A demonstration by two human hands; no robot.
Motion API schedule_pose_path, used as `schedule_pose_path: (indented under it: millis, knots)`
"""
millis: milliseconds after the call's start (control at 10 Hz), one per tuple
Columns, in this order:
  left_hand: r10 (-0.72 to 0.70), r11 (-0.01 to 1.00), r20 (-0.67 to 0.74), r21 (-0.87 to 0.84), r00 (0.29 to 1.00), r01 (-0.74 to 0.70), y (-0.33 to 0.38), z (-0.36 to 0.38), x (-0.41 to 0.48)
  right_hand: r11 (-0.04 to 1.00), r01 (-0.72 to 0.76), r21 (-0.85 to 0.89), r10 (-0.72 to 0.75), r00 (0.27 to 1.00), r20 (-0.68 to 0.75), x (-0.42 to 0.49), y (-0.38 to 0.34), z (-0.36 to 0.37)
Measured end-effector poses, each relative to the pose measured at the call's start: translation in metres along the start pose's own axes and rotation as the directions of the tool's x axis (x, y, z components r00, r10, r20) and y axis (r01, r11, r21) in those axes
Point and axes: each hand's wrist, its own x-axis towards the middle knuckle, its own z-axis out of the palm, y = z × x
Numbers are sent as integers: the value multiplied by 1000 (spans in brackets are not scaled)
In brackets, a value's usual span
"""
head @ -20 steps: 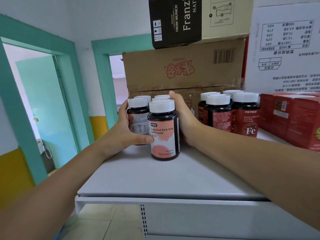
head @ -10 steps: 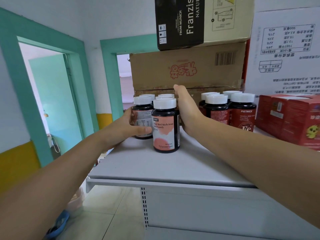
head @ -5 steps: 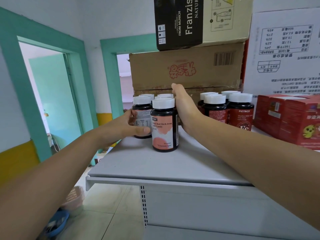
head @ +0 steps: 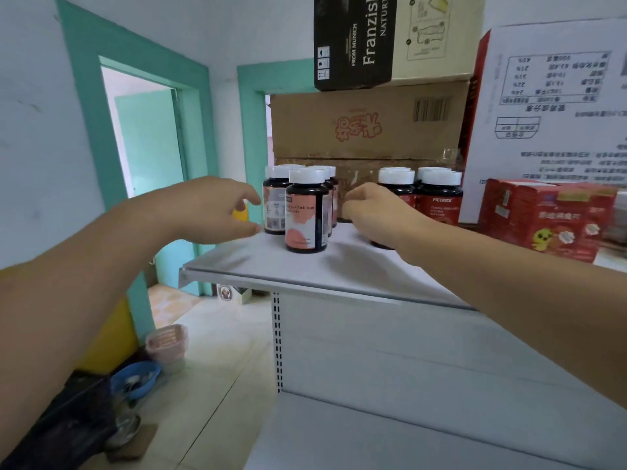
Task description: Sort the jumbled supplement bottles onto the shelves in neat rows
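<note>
"Two groups on the upper shelf [head: 254,266], correct?"

"Correct. The pink-label bottles [head: 276,205] stand upright and bunched at the left end, with one front bottle [head: 305,215] ahead of the rest. The red-label bottles [head: 437,198] stand upright to their right, apart from them, in front of the cardboard boxes [head: 366,130]."

"Left hand?"

"The left hand [head: 217,208] is just beside the pink-label bottles, on their left. Its fingers [head: 249,195] are spread wide and hold nothing. Whether it touches a bottle, I cannot tell."

"Right hand?"

"The right hand [head: 373,212] sits in the gap between the two groups and covers the lower part of the nearest red-label bottle. Its fingers [head: 353,198] are curled under. Whether they hold anything, I cannot tell. Red cartons [head: 549,218] stand at the far right."
</note>
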Motion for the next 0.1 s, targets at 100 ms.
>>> schedule_pose_path:
  millis: [100]
  knots:
    - [8,998,-121,65,993,0,23,6,-36,923,100,-372,-68,993,96,-37,17,-23]
